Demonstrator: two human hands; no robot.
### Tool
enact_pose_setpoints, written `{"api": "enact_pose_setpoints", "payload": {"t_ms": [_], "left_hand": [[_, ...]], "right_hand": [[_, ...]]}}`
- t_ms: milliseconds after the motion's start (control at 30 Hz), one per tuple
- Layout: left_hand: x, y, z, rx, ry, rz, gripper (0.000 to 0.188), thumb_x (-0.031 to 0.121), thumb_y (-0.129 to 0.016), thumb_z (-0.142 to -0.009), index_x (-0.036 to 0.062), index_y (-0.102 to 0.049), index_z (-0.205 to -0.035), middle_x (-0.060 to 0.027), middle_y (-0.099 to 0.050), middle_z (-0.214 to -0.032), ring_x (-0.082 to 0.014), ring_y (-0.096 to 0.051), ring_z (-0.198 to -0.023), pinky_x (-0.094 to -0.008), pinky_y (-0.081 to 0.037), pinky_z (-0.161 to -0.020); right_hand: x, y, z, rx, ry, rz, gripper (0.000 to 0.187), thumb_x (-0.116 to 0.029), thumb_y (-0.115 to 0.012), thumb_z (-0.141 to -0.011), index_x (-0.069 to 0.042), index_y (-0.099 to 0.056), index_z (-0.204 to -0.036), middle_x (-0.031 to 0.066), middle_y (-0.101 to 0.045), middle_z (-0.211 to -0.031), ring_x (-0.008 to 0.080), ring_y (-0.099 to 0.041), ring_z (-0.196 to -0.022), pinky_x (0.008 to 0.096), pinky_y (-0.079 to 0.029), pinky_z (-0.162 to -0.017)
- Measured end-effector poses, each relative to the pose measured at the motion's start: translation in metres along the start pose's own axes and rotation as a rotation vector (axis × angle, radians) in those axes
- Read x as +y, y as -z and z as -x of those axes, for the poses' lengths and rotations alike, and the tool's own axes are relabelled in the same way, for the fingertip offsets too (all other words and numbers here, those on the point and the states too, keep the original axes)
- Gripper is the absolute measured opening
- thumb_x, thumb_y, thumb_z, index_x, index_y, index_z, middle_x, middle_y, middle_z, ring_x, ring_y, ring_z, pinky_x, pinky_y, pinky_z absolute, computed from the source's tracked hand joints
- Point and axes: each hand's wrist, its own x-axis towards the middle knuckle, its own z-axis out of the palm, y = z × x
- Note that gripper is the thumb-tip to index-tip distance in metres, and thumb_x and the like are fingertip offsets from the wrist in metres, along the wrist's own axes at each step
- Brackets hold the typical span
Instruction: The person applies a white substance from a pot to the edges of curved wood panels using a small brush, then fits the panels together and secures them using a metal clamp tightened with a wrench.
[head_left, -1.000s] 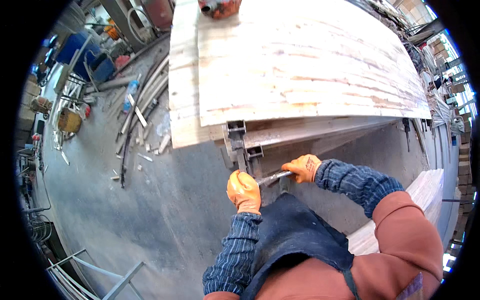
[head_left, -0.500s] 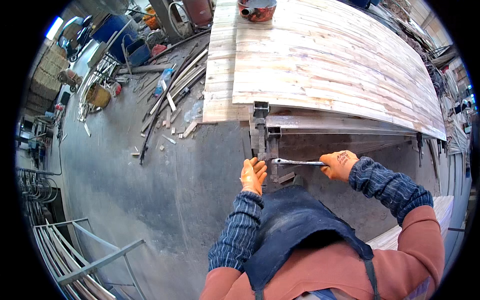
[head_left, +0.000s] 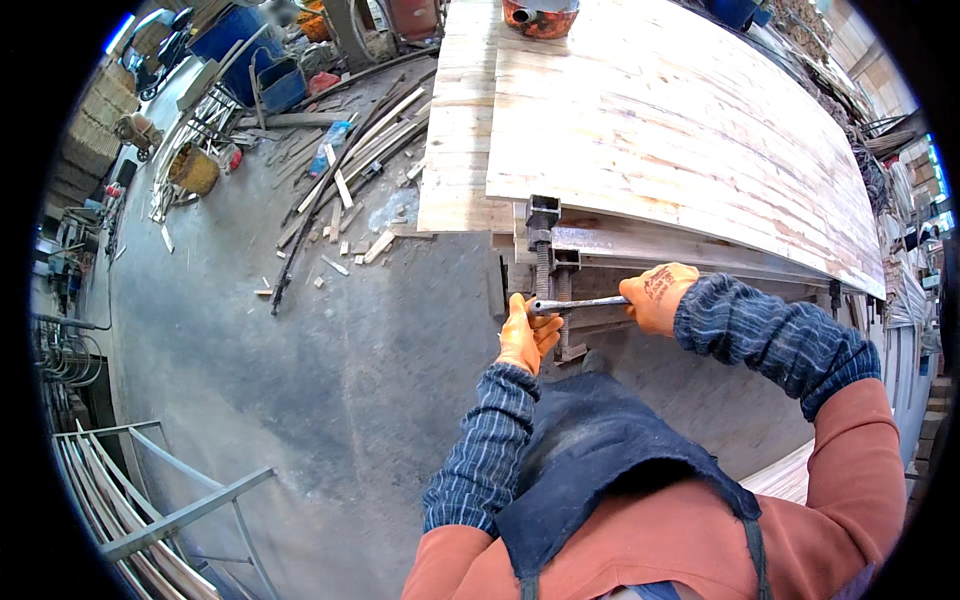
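Observation:
My right hand [head_left: 660, 298], in an orange glove, is closed around the handle of a long metal wrench [head_left: 590, 302]. The wrench lies nearly level and points left, its head beside the lower ends of two clamp screws. At that head is my left hand [head_left: 526, 340], also gloved in orange, with thumb and fingers about it. A dark steel clamp [head_left: 543, 208] with a threaded rod stands at the near-left corner of the upper wooden panel [head_left: 660, 120]. A second clamp [head_left: 566, 259] sits just below and right of it. Whether the wrench head touches a screw is unclear.
An orange-red pan [head_left: 541, 20] rests on the panels' far left. Wood offcuts and long strips [head_left: 345, 185] litter the floor left of the stack. A metal rack [head_left: 185, 515] with curved strips is at the lower left. Further clamps [head_left: 836, 292] hang along the panel edge.
The wrench head has moved slightly left and up, into my left hand, whose fingers have closed about it. My right hand has moved up and left. The view has shifted a little.

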Motion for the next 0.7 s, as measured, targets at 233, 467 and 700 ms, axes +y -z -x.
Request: {"api": "enact_pose_setpoints", "payload": {"t_ms": [233,467,700], "left_hand": [[0.023,-0.022,0.011,0.049,-0.028,-0.110,0.054,0.055,-0.043,-0.103,0.0102,-0.058,-0.128,-0.0108,-0.073,-0.092,-0.0212,-0.074,-0.077,-0.0310,-0.061,-0.062],[0.028,-0.016,-0.013,-0.030,0.041,-0.150,0.037,0.040,-0.047,-0.101,0.0115,-0.069,-0.111,-0.0103,-0.073,-0.089,-0.0214,-0.073,-0.073,-0.0298,-0.061,-0.056],[0.025,-0.021,-0.009,0.043,-0.057,-0.279,0.037,0.038,-0.051,-0.097,0.0112,-0.066,-0.118,-0.0081,-0.073,-0.094,-0.0191,-0.070,-0.073,-0.0297,-0.054,-0.059]], "right_hand": [[-0.025,0.026,-0.023,-0.094,0.044,0.170,0.029,-0.016,-0.056,-0.091,-0.003,-0.068,-0.114,0.0172,-0.074,-0.103,0.0351,-0.072,-0.097,0.0472,-0.058,-0.079],[-0.018,0.019,-0.020,-0.045,0.068,0.083,0.029,-0.017,-0.058,-0.091,-0.004,-0.065,-0.116,0.0168,-0.074,-0.101,0.0339,-0.073,-0.095,0.0485,-0.058,-0.078],[0.001,0.001,-0.027,0.025,0.111,0.014,0.024,-0.020,-0.063,-0.092,-0.005,-0.065,-0.111,0.0169,-0.074,-0.099,0.0350,-0.073,-0.092,0.0456,-0.057,-0.078]]}}
